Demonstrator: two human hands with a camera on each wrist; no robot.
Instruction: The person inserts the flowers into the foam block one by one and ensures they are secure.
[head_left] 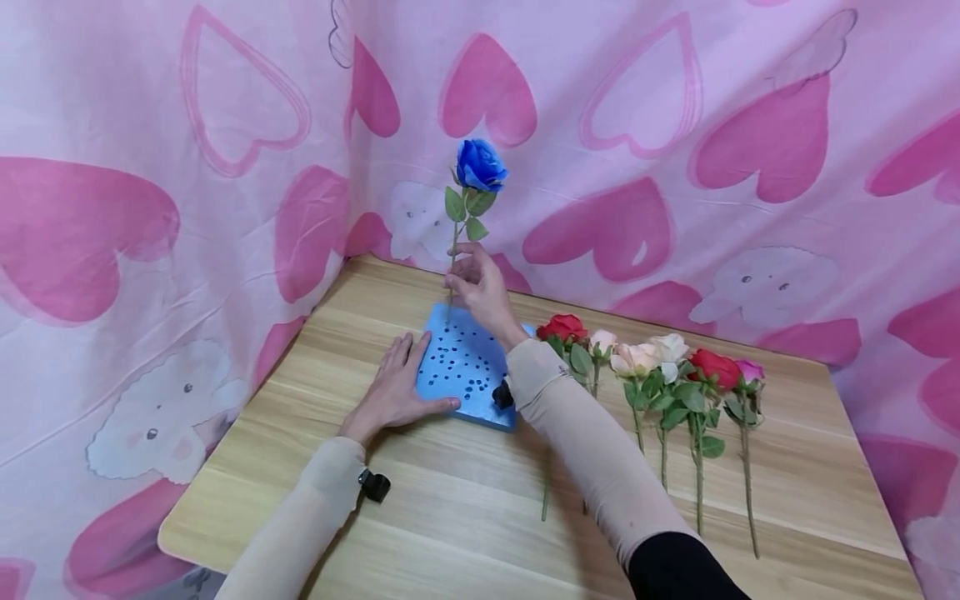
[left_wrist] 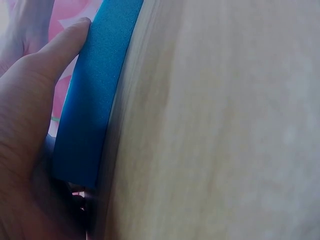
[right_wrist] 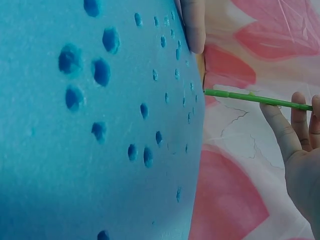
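Observation:
A blue rose (head_left: 480,165) stands upright with its green stem (right_wrist: 250,97) meeting the far corner of a blue foam block (head_left: 465,365) full of holes. My right hand (head_left: 480,287) pinches the stem below the leaves; its fingers (right_wrist: 285,130) show in the right wrist view. My left hand (head_left: 393,387) lies flat on the table against the block's left side, with fingers straight along the edge and the thumb (left_wrist: 70,37) on the block's front edge (left_wrist: 95,100).
Several artificial roses, red (head_left: 564,327), cream (head_left: 634,360) and pink (head_left: 748,370), lie in a row on the wooden table (head_left: 465,508) right of the block. A pink heart-patterned cloth (head_left: 675,125) hangs behind and on the left.

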